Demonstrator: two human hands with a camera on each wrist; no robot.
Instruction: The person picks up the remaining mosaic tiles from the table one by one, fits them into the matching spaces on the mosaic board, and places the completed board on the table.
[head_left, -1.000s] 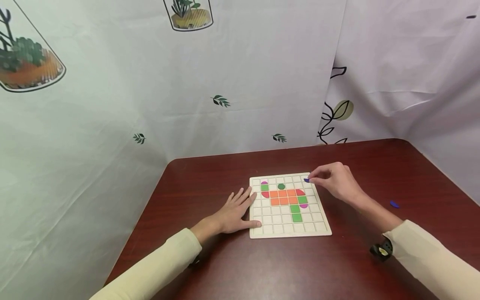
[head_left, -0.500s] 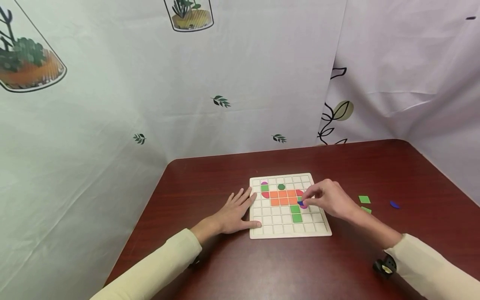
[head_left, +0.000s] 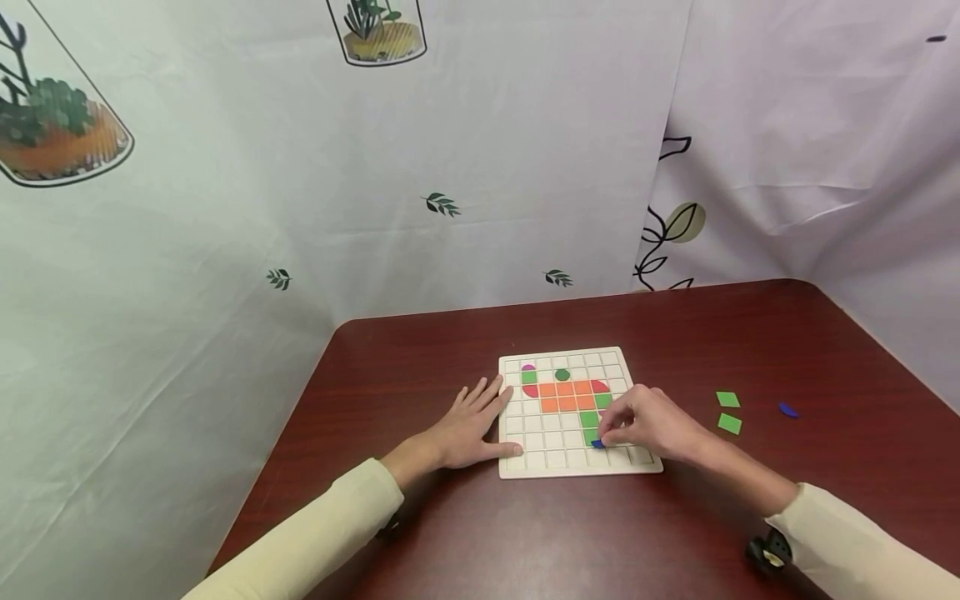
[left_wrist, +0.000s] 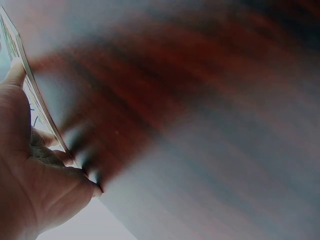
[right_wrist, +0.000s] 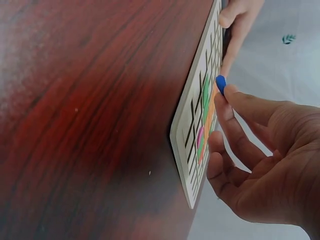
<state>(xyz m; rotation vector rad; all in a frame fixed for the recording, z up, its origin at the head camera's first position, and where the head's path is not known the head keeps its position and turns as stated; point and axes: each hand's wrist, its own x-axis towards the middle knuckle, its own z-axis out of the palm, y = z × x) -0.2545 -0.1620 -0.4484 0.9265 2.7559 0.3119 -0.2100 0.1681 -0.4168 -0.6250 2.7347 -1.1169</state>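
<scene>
A white grid board [head_left: 555, 462] lies on the table, with orange and green squares, red quarter-rounds, magenta pieces and a dark green circle [head_left: 562, 375] set in its cells. My right hand [head_left: 648, 423] pinches a small blue piece [head_left: 597, 444] between thumb and forefinger, over the lower green square near the board's front. The right wrist view shows that blue piece [right_wrist: 221, 84] at the fingertips, above the board's surface. My left hand [head_left: 468, 425] rests with fingers spread on the board's left edge; in the left wrist view the thumb and fingers touch that edge.
To the right of the board, two loose green squares [head_left: 727, 399] lie on the dark red table [head_left: 570, 533]. Beyond them is another blue piece [head_left: 788, 410]. A white printed cloth [head_left: 487, 150] hangs behind the table.
My right hand has carried the blue piece from the board's far right corner toward its front. The loose green squares, hidden earlier by the arm, now show. The left hand stays put.
</scene>
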